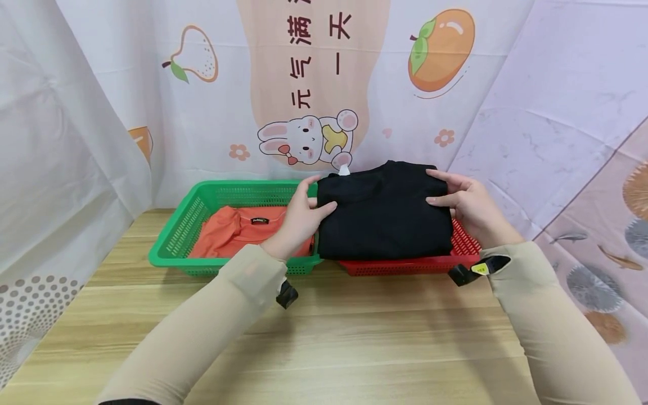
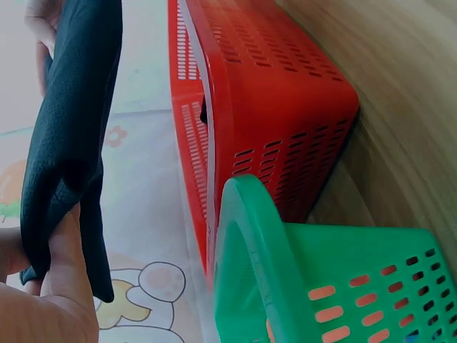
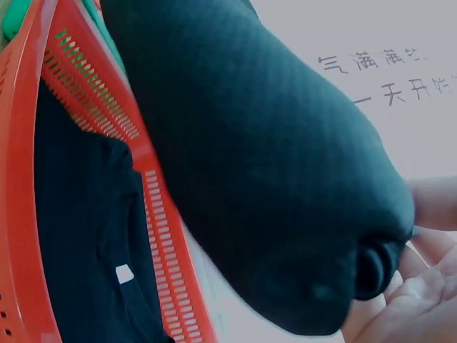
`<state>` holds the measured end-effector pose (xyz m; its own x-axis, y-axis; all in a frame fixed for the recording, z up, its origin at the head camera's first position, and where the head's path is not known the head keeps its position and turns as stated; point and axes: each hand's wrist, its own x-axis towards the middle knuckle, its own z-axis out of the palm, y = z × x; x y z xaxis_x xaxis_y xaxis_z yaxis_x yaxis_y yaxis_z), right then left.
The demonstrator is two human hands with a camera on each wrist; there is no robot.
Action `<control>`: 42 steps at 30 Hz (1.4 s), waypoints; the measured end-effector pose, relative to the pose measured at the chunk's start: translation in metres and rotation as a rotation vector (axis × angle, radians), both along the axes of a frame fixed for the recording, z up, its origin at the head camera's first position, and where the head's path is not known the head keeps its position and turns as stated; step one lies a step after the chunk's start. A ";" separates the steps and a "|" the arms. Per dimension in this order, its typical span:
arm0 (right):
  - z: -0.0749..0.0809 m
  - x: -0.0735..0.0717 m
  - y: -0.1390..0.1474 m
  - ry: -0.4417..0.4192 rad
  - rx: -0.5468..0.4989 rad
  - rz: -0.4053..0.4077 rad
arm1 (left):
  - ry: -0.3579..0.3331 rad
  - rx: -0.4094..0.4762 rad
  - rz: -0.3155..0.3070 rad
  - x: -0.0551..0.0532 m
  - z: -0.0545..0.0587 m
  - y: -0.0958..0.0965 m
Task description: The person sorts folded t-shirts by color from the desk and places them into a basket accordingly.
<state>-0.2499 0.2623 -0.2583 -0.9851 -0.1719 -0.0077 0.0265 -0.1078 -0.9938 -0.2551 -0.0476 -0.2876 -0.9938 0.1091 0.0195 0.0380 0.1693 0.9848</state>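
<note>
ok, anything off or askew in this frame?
Nothing stands out. Both hands, left hand and right hand, hold a neatly folded black shirt over the red basket; an orange shirt lies in the green basket.

Both hands raised — left point(image 1: 298, 219), right point(image 1: 468, 205) — fingers curled, gripping.
</note>
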 end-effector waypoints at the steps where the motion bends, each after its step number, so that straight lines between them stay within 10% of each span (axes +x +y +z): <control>1: 0.000 -0.001 0.000 0.001 0.015 -0.013 | -0.001 -0.013 0.003 -0.002 0.001 0.001; 17: -0.002 -0.019 0.007 0.014 -0.007 -0.113 | -0.008 0.012 0.012 -0.031 -0.002 0.013; 27: -0.015 -0.029 0.014 -0.043 -0.004 -0.216 | -0.003 0.119 -0.040 -0.038 -0.023 0.027; 42: -0.044 -0.034 0.007 -0.022 0.055 -0.311 | 0.019 0.048 0.027 -0.041 -0.039 0.039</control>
